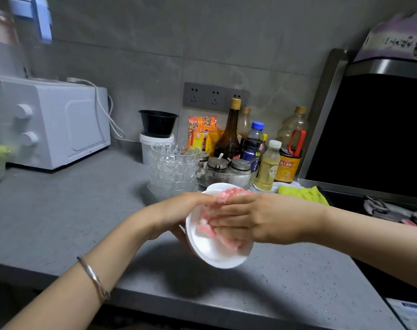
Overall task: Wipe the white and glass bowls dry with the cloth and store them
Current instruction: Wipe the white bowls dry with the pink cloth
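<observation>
The white bowl (pixel 212 253) is held tilted above the counter (pixel 83 210), gripped at rim and back by the left hand (pixel 176 215). The pink cloth (pixel 226 195) is pressed inside it by the right hand (pixel 262 219), fingers nearly straight. The glass bowls (pixel 174 167) are stacked just behind.

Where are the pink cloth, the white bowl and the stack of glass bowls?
pink cloth (pixel 226 195): head view, bunched top edge.
white bowl (pixel 212 254): head view, bare lower inner wall.
stack of glass bowls (pixel 174 167): head view, side of the stack.
</observation>
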Motion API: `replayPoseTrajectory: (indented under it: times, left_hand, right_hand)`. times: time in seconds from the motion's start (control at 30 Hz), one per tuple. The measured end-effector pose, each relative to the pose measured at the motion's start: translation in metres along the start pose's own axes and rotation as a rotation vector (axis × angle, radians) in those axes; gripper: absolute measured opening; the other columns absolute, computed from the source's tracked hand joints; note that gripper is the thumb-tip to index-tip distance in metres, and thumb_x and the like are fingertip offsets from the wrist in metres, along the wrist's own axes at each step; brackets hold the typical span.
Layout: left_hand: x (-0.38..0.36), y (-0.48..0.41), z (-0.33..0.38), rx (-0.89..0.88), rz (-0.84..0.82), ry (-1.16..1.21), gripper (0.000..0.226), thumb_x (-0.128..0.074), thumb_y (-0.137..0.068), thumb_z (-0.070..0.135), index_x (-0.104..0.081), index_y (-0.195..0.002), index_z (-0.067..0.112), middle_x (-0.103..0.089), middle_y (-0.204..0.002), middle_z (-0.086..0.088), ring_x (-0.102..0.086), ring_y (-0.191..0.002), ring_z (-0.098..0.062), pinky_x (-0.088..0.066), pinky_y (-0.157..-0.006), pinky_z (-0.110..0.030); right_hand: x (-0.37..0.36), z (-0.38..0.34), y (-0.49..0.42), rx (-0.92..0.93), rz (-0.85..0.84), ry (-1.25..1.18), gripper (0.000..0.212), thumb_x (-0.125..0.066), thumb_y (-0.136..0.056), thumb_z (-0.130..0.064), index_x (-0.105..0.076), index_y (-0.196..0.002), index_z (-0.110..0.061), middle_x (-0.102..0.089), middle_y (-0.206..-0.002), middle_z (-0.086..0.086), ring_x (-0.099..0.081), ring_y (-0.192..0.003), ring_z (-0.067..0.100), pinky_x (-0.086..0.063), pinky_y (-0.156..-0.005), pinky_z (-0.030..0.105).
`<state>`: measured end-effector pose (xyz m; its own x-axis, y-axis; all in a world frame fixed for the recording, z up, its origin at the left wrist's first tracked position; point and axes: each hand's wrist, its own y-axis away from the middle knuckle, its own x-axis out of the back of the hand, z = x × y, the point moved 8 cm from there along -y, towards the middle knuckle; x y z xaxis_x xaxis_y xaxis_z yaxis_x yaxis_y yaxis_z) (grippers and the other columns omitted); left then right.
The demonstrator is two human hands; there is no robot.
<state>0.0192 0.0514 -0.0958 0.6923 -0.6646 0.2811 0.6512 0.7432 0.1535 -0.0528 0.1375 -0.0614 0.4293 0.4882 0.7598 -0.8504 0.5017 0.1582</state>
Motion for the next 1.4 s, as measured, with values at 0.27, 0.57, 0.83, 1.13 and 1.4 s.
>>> replayPoseTrajectory:
  times: [0.27, 0.57, 0.83, 1.13, 1.4]
  left_hand:
    - [0.01, 0.001, 0.005, -0.031, 0.169, 0.084, 0.023, -0.043, -0.096, 0.037, -0.064, -0.1, 0.027, -0.07, -0.086, -0.005, -0.066, -0.071, -0.019, -0.055, -0.051, -0.028]
    - [0.004, 0.003, 0.0, -0.033, 0.113, 0.043, 0.03, -0.043, -0.095, 0.044, -0.066, -0.103, 0.026, -0.072, -0.096, -0.009, -0.067, -0.079, -0.02, -0.056, -0.061, -0.032]
    - [0.0, 0.001, 0.014, -0.361, -0.051, 0.258, 0.077, -0.049, -0.066, 0.083, -0.061, -0.12, 0.029, -0.062, -0.128, 0.003, -0.059, -0.117, -0.023, -0.043, -0.101, -0.044]
    - [-0.007, 0.004, 0.027, -0.456, -0.13, 0.18, 0.071, -0.069, -0.034, 0.084, -0.075, -0.07, 0.023, -0.072, -0.073, 0.002, -0.067, -0.065, -0.01, -0.049, -0.056, -0.015]
    - [-0.004, 0.0, 0.028, -0.36, 0.044, 0.539, 0.065, -0.081, -0.038, 0.068, -0.078, -0.087, 0.024, -0.074, -0.094, -0.011, -0.071, -0.082, -0.022, -0.058, -0.07, -0.031]
  right_hand:
    - [-0.025, 0.001, 0.003, -0.412, 0.068, -0.034, 0.051, -0.071, -0.068, -0.035, -0.067, -0.112, -0.009, -0.067, -0.115, 0.006, -0.062, -0.108, 0.025, -0.038, -0.107, 0.038]
    - [-0.008, -0.01, 0.003, -0.559, 0.285, -0.473, 0.012, -0.067, -0.08, -0.027, -0.063, -0.072, -0.02, -0.063, -0.068, -0.003, -0.057, -0.061, 0.024, -0.05, -0.058, 0.028]
    - [0.012, 0.013, 0.015, -0.73, 0.352, -1.245, 0.024, -0.079, -0.076, -0.019, -0.069, -0.089, -0.001, -0.072, -0.086, 0.014, -0.066, -0.08, 0.031, -0.052, -0.074, 0.045]
    - [0.013, 0.02, 0.033, -0.86, 0.323, -1.804, 0.021, -0.078, -0.066, -0.009, -0.067, -0.084, -0.01, -0.066, -0.068, 0.0, -0.053, -0.052, 0.007, -0.035, -0.041, 0.015]
    - [-0.012, 0.037, 0.05, -1.099, 0.587, -2.157, 0.026, -0.073, -0.067, -0.016, -0.069, -0.093, -0.012, -0.068, -0.073, 0.003, -0.052, -0.048, 0.008, -0.042, -0.04, 0.016]
